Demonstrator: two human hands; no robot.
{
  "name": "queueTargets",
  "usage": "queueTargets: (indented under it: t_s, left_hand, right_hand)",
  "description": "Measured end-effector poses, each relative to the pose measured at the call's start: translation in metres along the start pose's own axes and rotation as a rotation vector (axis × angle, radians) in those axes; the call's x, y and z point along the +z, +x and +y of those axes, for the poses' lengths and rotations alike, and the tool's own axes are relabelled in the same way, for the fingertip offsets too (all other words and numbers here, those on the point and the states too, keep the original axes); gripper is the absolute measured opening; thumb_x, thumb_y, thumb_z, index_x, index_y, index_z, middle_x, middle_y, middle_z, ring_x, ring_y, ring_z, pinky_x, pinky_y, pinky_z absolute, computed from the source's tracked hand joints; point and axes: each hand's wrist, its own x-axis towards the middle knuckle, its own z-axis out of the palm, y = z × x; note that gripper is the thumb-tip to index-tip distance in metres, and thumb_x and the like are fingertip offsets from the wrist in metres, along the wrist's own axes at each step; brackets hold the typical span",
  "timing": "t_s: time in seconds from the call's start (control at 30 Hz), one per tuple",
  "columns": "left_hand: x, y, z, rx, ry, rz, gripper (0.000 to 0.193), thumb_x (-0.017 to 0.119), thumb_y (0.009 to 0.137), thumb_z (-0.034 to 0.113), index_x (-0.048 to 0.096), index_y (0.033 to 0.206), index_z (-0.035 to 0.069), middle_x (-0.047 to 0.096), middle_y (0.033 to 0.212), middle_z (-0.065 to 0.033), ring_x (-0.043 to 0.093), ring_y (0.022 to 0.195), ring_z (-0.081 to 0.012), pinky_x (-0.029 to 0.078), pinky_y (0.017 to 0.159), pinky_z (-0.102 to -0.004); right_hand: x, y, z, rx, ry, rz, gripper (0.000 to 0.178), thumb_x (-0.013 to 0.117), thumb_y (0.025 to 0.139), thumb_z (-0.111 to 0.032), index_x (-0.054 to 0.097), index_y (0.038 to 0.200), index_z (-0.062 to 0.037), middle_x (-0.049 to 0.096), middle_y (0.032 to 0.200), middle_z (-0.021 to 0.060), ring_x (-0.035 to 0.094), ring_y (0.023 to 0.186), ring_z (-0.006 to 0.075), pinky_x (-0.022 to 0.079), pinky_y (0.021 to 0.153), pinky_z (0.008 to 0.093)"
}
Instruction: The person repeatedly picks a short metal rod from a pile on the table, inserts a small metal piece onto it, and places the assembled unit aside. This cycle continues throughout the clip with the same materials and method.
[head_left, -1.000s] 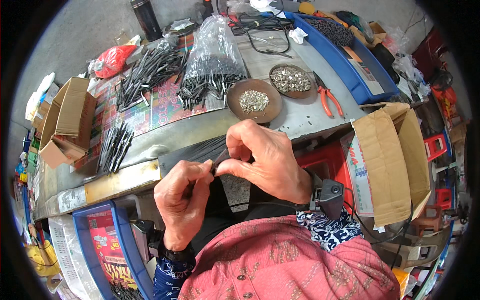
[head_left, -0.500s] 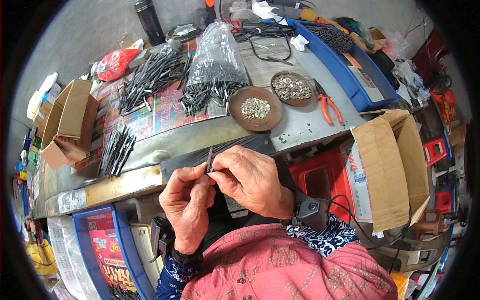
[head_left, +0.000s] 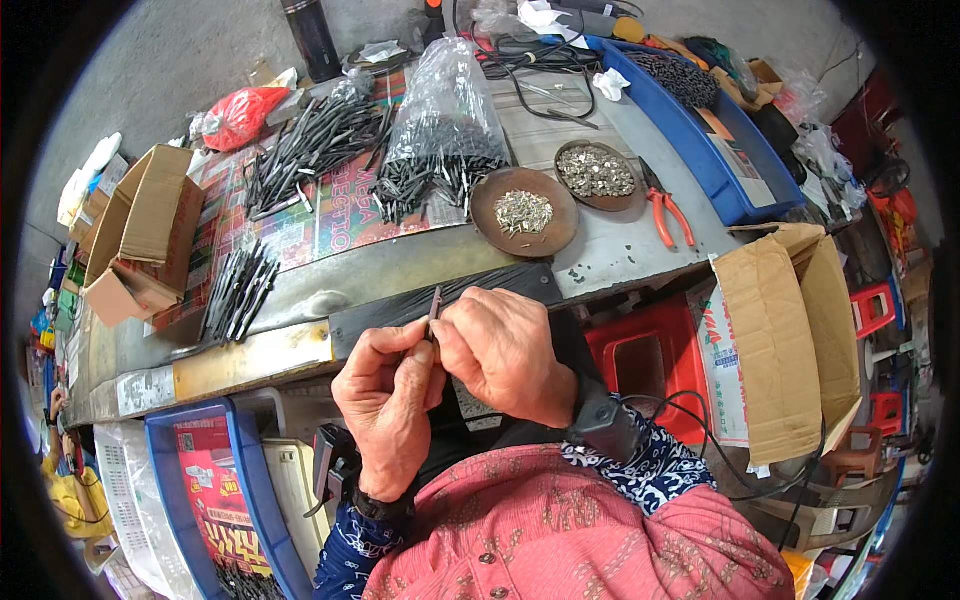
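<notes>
Above the table's front edge, both my hands meet around a slender dark piece [head_left: 436, 303] that points up and away from me. My left hand [head_left: 393, 410] is closed, pinching its lower part between thumb and fingers. My right hand [head_left: 512, 352] is closed against the same piece from the other side; its fingertips are partly hidden. Just beyond them sits a round brown dish [head_left: 488, 222] holding small metal pins. A second dish [head_left: 606, 206] with small silvery parts stands behind it, beside red-handled pliers [head_left: 665, 212].
Slim black pieces [head_left: 240, 292] lie in a row at left, with a larger pile [head_left: 312, 152] and a clear plastic bag [head_left: 448, 110] of more behind. Cardboard boxes [head_left: 150, 235] stand left and right. A blue tray [head_left: 700, 150] is far right, a red stool [head_left: 655, 350] below the table.
My right hand has turned, its knuckles rolling forward and its thumb moving up along the dark piece. My left hand keeps its pinch. The whole view has shifted slightly.
</notes>
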Motion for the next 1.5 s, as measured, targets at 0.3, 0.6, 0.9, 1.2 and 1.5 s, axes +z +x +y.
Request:
queueTargets:
  t_s: [0.3,0.6,0.9,1.2,1.5]
  left_hand:
    - [-0.006,0.002,-0.004,0.018,-0.025,-0.048,0.014,0.059,0.092,-0.001,0.061,0.106,-0.003,0.064,0.082,-0.0063,0.048,0.056,-0.005,0.035,0.048,-0.0185]
    - [-0.008,-0.001,-0.002,0.018,-0.048,-0.049,0.014,0.059,0.093,-0.001,0.062,0.106,-0.004,0.065,0.082,-0.0068,0.048,0.056,-0.005,0.035,0.048,-0.0188]
    - [-0.009,0.0,0.0,0.023,-0.028,-0.045,0.014,0.058,0.092,-0.001,0.062,0.106,-0.004,0.064,0.081,-0.0063,0.048,0.056,-0.0053,0.036,0.048,-0.0191]
    - [-0.008,-0.001,0.002,0.012,-0.015,-0.039,0.01,0.059,0.093,0.0,0.061,0.102,-0.003,0.062,0.079,-0.0042,0.048,0.057,-0.0054,0.036,0.049,-0.0189]
    - [-0.009,0.0,0.002,0.022,-0.028,-0.065,0.011,0.058,0.094,-0.001,0.062,0.103,-0.003,0.059,0.076,-0.0007,0.046,0.055,-0.0046,0.033,0.047,-0.0191]
  right_hand:
    - [-0.01,0.005,-0.01,0.383,0.31,-0.185,0.056,0.072,0.086,-0.024,0.045,0.128,-0.0023,0.053,0.065,0.0069,0.057,0.052,0.0215,0.045,0.05,0.0341]
    - [-0.011,0.007,-0.011,0.367,0.313,-0.245,0.054,0.069,0.088,-0.021,0.042,0.132,-0.0038,0.055,0.07,0.0078,0.058,0.057,0.023,0.046,0.053,0.0348]
    - [-0.009,0.01,-0.013,0.371,0.276,-0.16,0.05,0.07,0.088,-0.021,0.045,0.128,-0.0044,0.054,0.07,0.0071,0.058,0.057,0.0235,0.047,0.053,0.0348]
    - [-0.01,0.01,-0.015,0.42,0.285,-0.189,0.057,0.075,0.082,-0.029,0.046,0.126,-0.0043,0.054,0.075,0.0089,0.058,0.064,0.0257,0.048,0.058,0.0362]
    - [-0.003,0.007,-0.014,0.324,0.298,-0.078,0.026,0.071,0.084,-0.018,0.051,0.077,-0.0024,0.054,0.071,0.0109,0.056,0.062,0.0301,0.044,0.052,0.0382]
